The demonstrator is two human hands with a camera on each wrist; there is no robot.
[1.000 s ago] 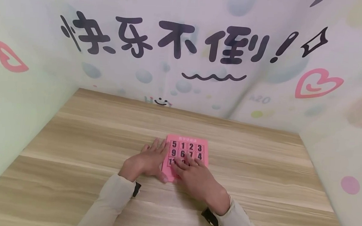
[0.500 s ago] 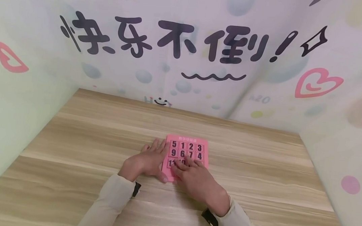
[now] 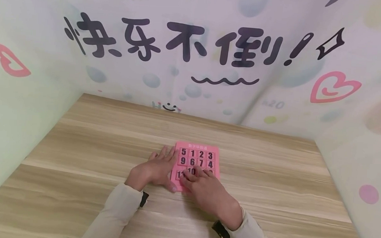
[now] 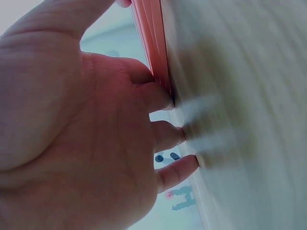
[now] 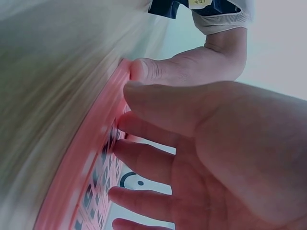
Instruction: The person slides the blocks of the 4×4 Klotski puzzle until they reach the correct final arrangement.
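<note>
A white wall (image 3: 182,8) printed with black Chinese characters, pastel drops and pink hearts stands at the far side, above a wood-grain table (image 3: 280,172). Two pale sleeves (image 3: 113,204) reach in from the near edge, one on the left and one on the right. Between them, near the middle of the table, a pink number puzzle board (image 3: 213,148) lies flat. The right hand (image 3: 211,192) comes over its near right part, fingers mostly extended and a little apart, fingertips on the tiles, gripping nothing. The left hand (image 3: 157,170) spreads wide along the board's left edge, touching it, thumb at the near left corner, some fingertips on the table.

The small change is in the leftmost column: a tile that seems to read 13 (image 3: 178,174), partly hidden by a finger, now sits nearer than a second ago, when it was level with the 10 tile (image 3: 191,171). A pink gap shows between it and the 9 tile (image 3: 183,161). It looks part-way through a slide, between rows, with space freed below the 9
</note>
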